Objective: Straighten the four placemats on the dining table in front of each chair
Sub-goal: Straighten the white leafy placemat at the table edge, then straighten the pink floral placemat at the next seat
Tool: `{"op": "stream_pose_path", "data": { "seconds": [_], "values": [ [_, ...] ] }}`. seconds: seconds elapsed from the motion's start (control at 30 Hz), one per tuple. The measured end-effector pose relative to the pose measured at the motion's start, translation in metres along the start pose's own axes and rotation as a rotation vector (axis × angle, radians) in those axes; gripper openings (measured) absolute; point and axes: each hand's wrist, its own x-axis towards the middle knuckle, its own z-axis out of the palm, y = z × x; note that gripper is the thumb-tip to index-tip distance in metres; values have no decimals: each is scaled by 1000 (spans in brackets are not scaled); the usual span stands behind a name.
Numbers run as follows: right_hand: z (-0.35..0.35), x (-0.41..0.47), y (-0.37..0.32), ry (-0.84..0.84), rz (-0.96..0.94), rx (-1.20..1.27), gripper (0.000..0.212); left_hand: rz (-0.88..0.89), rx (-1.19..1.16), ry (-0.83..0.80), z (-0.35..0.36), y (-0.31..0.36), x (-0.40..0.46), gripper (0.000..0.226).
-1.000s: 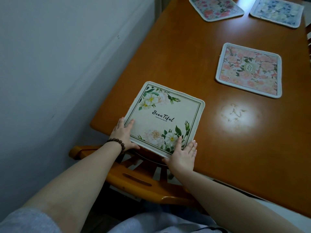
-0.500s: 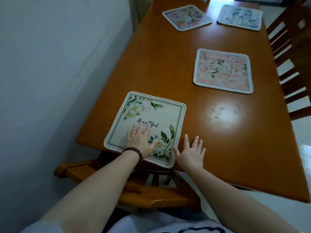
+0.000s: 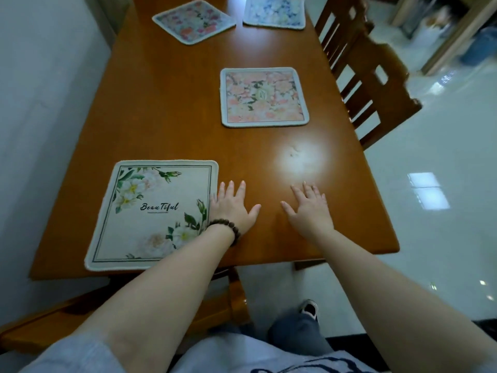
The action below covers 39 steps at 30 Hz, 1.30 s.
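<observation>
A white floral placemat (image 3: pixel 150 211) lettered "Beautiful" lies squared near the front left edge of the wooden table (image 3: pixel 174 103). My left hand (image 3: pixel 232 208), with a bead bracelet at the wrist, lies flat and open just off the mat's right edge. My right hand (image 3: pixel 309 208) hovers open over bare wood further right. A pink floral placemat (image 3: pixel 263 98) sits mid-table on the right. At the far end lie a skewed pink placemat (image 3: pixel 193 21) and a blue placemat (image 3: pixel 274 13).
Wooden chairs (image 3: pixel 368 76) stand along the table's right side, and another chair (image 3: pixel 53 324) is tucked under the front left. A white wall runs along the left. Glossy white floor tiles (image 3: pixel 443 211) lie to the right.
Both hands slid right off the white mat, which now lies square to the table edge. The view has swung right, showing more of the table and chairs.
</observation>
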Motion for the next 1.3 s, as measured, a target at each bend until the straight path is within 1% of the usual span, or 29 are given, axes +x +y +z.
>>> {"op": "stream_pose_path", "data": {
  "seconds": [0.17,0.37,0.57,0.7,0.9,1.07,1.2,1.3],
  "values": [
    [-23,10,51,33,-28,23,67,16,-11,16,-3,58,4,76],
    [-46,44,135,43,-86,50,65,-69,-5,33,8,142,15,74],
    [-87,84,222,-54,-275,88,63,-227,-51,95,24,244,35,75],
    [-126,108,262,-78,-375,92,61,-291,-77,121,22,302,42,75],
    [-161,151,282,-66,-482,69,61,-373,-112,186,5,337,71,74],
    [-181,190,276,-3,-584,68,60,-426,-112,222,-1,343,101,77],
    [-200,228,270,2,-712,51,60,-491,-144,242,0,353,133,79],
    [-211,266,261,-12,-784,-11,60,-531,-176,271,-1,354,163,80]
  ]
}}
